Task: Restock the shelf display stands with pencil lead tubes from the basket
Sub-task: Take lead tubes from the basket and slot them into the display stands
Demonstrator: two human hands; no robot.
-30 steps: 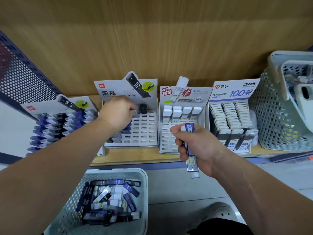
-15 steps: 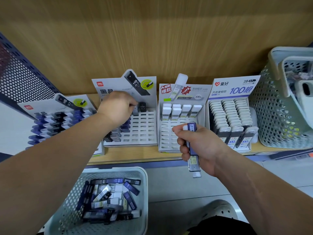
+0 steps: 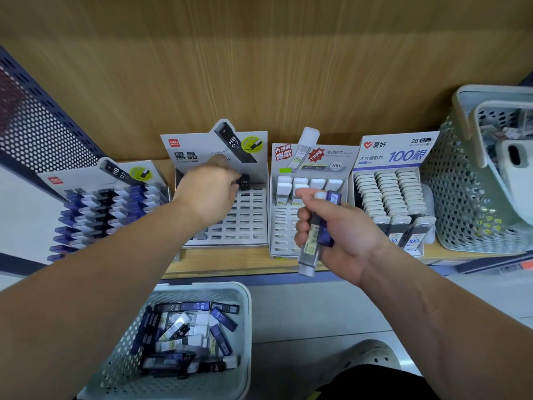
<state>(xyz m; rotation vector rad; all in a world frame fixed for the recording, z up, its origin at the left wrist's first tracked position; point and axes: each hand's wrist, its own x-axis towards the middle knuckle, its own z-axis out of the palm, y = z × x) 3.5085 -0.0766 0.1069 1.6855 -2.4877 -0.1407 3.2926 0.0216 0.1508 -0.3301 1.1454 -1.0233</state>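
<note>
Dark-blue and clear lead tubes (image 3: 313, 241) stand bunched in the curled fingers of the right hand (image 3: 343, 235) before the shelf, while the left hand (image 3: 207, 192), arm outstretched, reaches knuckles-up into the back row of the grey slotted stand (image 3: 248, 220), its grip hidden; spare tubes fill the basket (image 3: 202, 287) below.

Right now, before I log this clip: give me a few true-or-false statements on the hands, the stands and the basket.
1. The right hand grips pencil lead tubes. True.
2. The floor basket is empty. False: many loose tubes lie in it.
3. The left hand is at the second stand from the left, near its top row. True.
4. The rightmost stand has mostly bare slots. False: it is packed; the middle white stand is the mostly bare one.
</note>
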